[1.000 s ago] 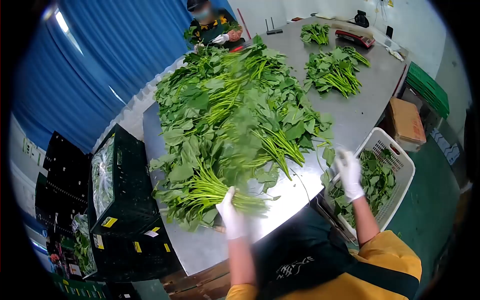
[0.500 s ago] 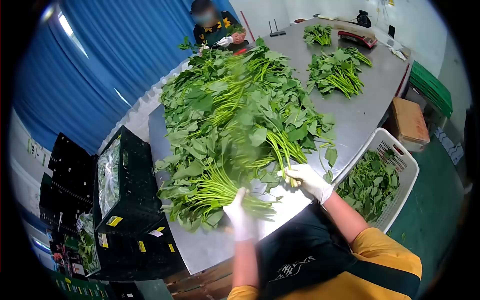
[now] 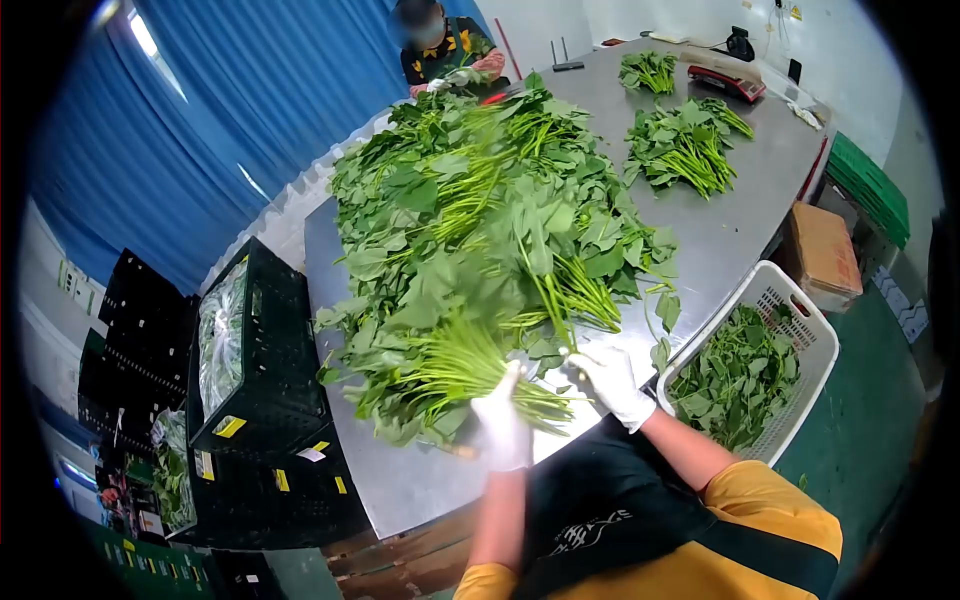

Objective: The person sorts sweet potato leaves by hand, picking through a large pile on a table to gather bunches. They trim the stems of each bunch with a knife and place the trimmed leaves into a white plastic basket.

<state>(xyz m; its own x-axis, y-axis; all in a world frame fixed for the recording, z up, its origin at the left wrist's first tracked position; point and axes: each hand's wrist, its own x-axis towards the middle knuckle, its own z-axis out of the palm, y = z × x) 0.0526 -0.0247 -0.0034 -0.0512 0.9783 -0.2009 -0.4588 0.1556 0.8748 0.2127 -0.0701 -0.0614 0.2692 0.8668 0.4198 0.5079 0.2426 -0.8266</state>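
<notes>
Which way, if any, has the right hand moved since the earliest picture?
Yes, leftward: the right hand has moved away from the white basket, over the table.

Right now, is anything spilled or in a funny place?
Yes: a leafy sprig straggles off the big pile of greens toward the white basket. A small green scrap, perhaps a leaf, seems to lie on the floor, instead of in the basket like the other leaves.

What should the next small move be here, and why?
Probably bring the few stems in the right hand across to the bunch: the left hand holds that bunch gathered close by, while the right pinches its stems by their lower ends, apart from the left hand.
</notes>
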